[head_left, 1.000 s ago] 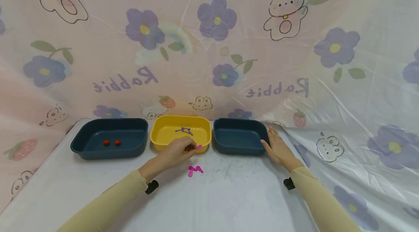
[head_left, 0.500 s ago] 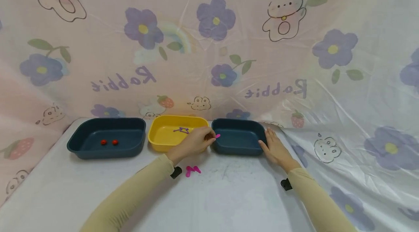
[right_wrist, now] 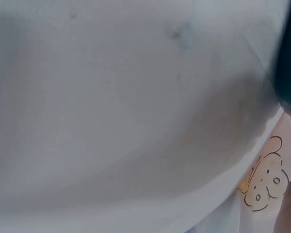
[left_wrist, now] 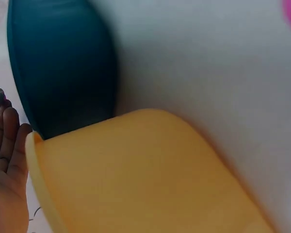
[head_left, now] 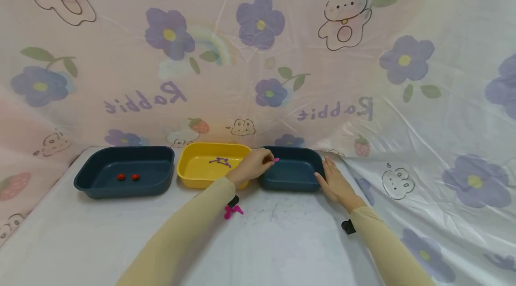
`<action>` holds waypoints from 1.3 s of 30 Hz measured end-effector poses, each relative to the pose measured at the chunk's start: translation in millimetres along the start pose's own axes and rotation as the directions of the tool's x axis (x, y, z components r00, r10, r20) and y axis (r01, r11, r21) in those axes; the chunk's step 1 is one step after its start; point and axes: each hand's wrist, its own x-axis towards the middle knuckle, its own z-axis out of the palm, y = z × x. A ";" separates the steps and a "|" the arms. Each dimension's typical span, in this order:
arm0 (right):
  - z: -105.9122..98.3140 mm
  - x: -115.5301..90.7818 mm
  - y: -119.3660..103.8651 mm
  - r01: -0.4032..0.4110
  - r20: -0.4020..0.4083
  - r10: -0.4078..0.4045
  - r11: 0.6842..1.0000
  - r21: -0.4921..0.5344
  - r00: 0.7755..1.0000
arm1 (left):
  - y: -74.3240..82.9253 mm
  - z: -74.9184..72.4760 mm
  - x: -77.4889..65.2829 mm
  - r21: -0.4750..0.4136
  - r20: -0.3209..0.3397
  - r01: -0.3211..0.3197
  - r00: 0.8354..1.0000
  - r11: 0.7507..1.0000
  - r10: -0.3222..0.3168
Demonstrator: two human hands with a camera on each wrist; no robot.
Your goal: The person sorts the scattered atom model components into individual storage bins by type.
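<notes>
My left hand (head_left: 251, 165) pinches a small bright pink piece (head_left: 276, 159) at the left end of the right-hand dark blue tray (head_left: 288, 185). Most of that piece is hidden by the fingers. In the left wrist view the left hand (left_wrist: 7, 160) shows at the edge, beside the yellow tray (left_wrist: 136, 170). My right hand (head_left: 337, 183) rests against the right end of the same blue tray, fingers extended. Several more pink pieces (head_left: 233, 211) lie on the white cloth under the left forearm. Purple pieces (head_left: 220, 161) lie in the yellow tray.
Another dark blue tray (head_left: 125, 191) stands at the left, with two small red balls (head_left: 135, 177) inside. All three trays line up along the back of the white table (head_left: 282, 241). Behind them hangs a printed curtain (head_left: 225, 97).
My left hand has moved right with the pink piece, from in front of the yellow tray to the right-hand blue tray. The right hand stays at its tray. The head view has shifted slightly.
</notes>
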 end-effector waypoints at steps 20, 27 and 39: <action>4.0 5.5 -9.5 0.006 0.002 -0.006 1.000 -0.013 1.000 | -0.5 -1.7 25.3 0.065 -0.029 0.082 0.996 0.995 -0.080; 2.1 3.9 -11.1 0.000 0.002 0.000 1.000 -0.006 1.000 | 0.3 -0.9 25.1 0.054 -0.022 0.086 0.996 0.995 -0.085; -0.7 -0.2 -1.6 -0.020 0.003 0.020 1.000 0.009 1.000 | 14.8 -1.1 11.8 -0.033 -0.015 0.025 1.000 0.999 -0.026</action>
